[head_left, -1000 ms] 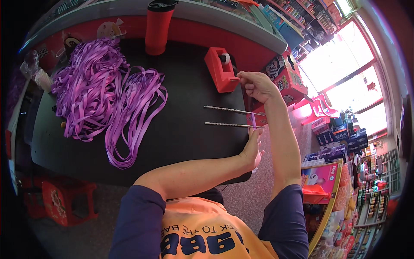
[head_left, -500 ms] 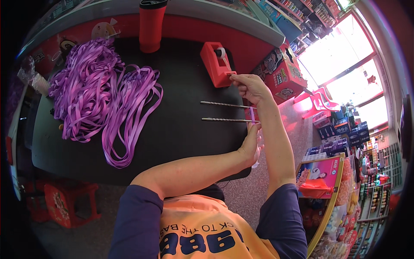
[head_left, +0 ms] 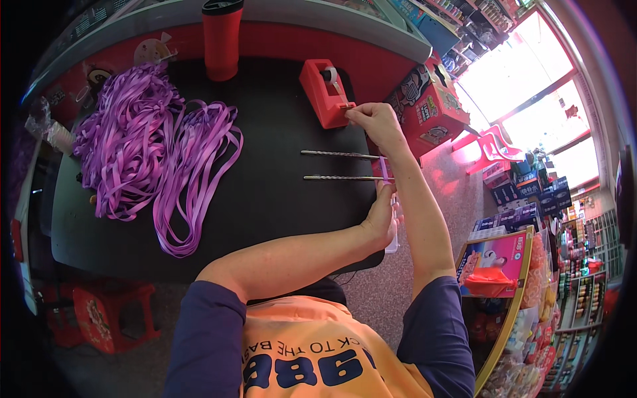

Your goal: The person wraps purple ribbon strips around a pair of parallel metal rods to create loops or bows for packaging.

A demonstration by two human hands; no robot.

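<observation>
Black table (head_left: 265, 212), corners rounded, stands just beside a counter (head_left: 279, 45) with a red front and a pale grey edge. Floor (head_left: 368, 288): grey, speckled, pink-lit in the patch toward the windows (head_left: 517, 73). These stand at the right, framed in red, and admit strong white light. Red plastic stool (head_left: 96, 317) at lower left, near the table. Dark boxes (head_left: 531, 189) stacked below the windows. Stocked shelves (head_left: 584, 298) at far right; yellow-edged display case (head_left: 509, 331) at lower right.

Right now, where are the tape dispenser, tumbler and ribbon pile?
Tape dispenser (head_left: 322, 97), head view, its body.
Tumbler (head_left: 221, 45), head view, its side.
Ribbon pile (head_left: 129, 142), head view, left bunch's middle.
</observation>
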